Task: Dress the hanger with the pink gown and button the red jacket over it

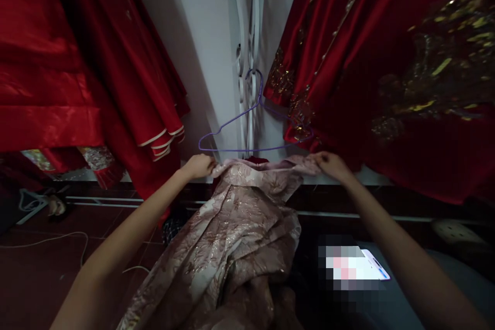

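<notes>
A pale pink brocade garment (240, 232) with a shiny floral pattern hangs down between my arms. My left hand (199, 166) is closed on its top left edge. My right hand (330, 164) is closed on its top right edge. Just above the cloth a purple wire hanger (247, 131) hangs by its hook from a white hanger (251, 62) against the white wall. The hanger's bottom bar runs right over the garment's top edge; whether it passes inside the cloth I cannot tell.
Red satin garments (77, 72) hang at the left. Red garments with gold embroidery (406, 87) hang at the right. A lit phone (359, 265) lies low at the right. Below is a dark red floor (46, 268) with a white cord (58, 240).
</notes>
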